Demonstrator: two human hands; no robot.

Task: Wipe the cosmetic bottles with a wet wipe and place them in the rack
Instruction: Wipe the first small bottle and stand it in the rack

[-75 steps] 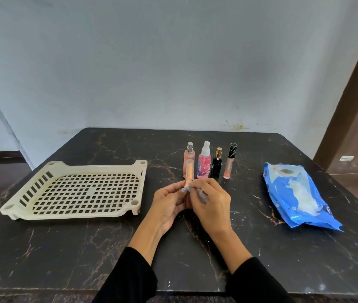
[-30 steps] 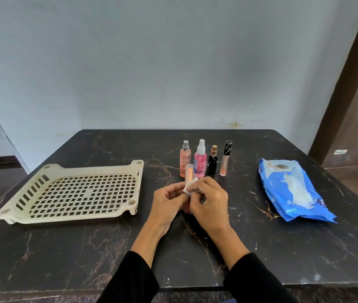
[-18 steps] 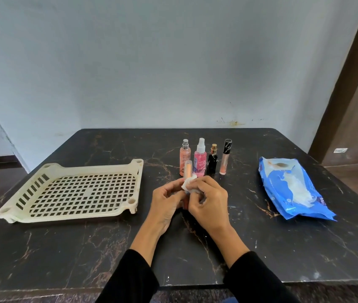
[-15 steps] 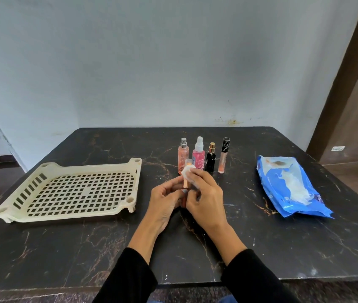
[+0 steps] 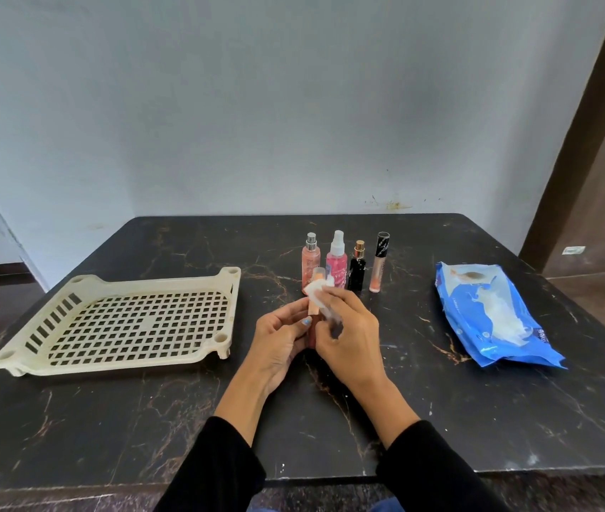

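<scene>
While the rack [image 5: 123,319] sits bare at left, left hand [image 5: 279,338] pinches a slim tube [image 5: 314,319] upright above the tabletop [image 5: 146,419]; right hand [image 5: 349,334] rubs it w/ a wipe [image 5: 317,290]. Probably light, stiff, slick when wet: grip mid-body.

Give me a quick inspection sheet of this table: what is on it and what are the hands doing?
Surface: dark marble-look table, scuffed with pale specks.
Job's things: cream rack at left, no bottle in it; four bottles upright in a row at the back; a fifth, the slim peach tube, is held upright and rubbed with a white wet wipe.
Clutter: blue wipes pack at right.
Grippers: left hand holds the tube; right hand pinches the wipe against it.
Cables: nothing seen.
Surroundings: pale blue wall, dark door frame at right.
</scene>
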